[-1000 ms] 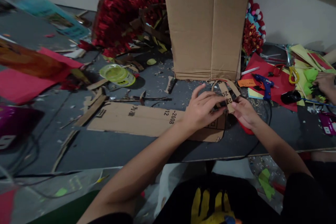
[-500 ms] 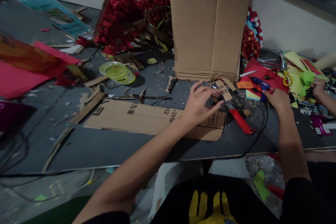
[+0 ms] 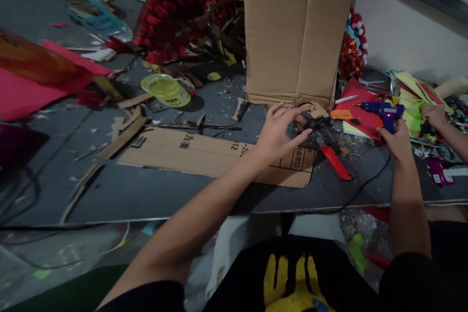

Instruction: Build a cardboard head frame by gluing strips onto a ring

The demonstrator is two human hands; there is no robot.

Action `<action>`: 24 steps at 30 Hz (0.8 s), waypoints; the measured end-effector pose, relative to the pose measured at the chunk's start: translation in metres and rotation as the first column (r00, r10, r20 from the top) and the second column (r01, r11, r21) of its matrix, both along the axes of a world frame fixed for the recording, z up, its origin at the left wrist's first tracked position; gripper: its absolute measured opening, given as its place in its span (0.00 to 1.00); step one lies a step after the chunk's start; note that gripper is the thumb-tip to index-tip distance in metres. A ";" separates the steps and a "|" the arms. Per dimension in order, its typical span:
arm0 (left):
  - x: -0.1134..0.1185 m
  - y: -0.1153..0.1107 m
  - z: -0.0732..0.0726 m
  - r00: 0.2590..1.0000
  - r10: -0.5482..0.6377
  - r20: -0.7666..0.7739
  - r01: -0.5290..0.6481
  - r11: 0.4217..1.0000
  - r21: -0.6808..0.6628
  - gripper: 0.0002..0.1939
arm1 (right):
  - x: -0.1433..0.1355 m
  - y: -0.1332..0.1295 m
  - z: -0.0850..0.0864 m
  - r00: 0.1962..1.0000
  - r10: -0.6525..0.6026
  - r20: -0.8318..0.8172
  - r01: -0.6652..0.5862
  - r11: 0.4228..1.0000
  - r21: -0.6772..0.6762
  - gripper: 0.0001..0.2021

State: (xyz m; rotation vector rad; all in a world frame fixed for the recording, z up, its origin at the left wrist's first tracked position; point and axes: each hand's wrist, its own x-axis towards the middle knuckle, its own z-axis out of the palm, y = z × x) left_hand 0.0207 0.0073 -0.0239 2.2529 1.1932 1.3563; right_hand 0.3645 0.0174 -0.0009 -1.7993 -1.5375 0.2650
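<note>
My right hand [image 3: 398,141] is wrapped round the handle of a blue hot glue gun [image 3: 380,108], whose nozzle points left and whose small red light shows. My left hand [image 3: 280,131] has its thumb and fingers curved round a small dark piece [image 3: 315,124]; I cannot make out what it is. Just behind that piece is a short printed cardboard strip [image 3: 315,108]. A red-handled knife [image 3: 336,163] lies to the right of my left hand. Under my left hand and wrist, a long printed cardboard piece [image 3: 197,155] lies flat on the table.
A tall cardboard panel [image 3: 281,34] stands behind my hands. Red paper flowers [image 3: 164,19], a yellow-green tub [image 3: 170,91] and wooden strips [image 3: 126,139] are to the left. At the right, another person's hand [image 3: 435,117] is near coloured paper. A black cord [image 3: 369,183] crosses the table edge.
The glue gun has been raised in my right hand and turned level, nozzle to the left. The short strip by my left fingers has tilted, and more of the dark piece shows.
</note>
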 end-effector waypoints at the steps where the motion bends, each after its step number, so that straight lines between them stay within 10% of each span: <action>1: 0.000 0.000 0.000 1.000 0.000 -0.007 0.000 1.000 -0.002 0.19 | -0.006 -0.010 0.008 1.000 0.010 0.015 -0.009 1.000 -0.011 0.25; 8: 0.001 -0.003 0.004 0.999 -0.010 -0.039 0.011 1.000 0.010 0.19 | -0.067 -0.059 0.045 0.938 -0.030 0.346 -0.023 0.989 0.149 0.18; 24: 0.000 -0.003 0.005 0.997 -0.018 -0.069 0.021 0.999 0.039 0.17 | -0.103 -0.060 0.032 0.826 0.080 0.558 -0.230 0.952 0.203 0.07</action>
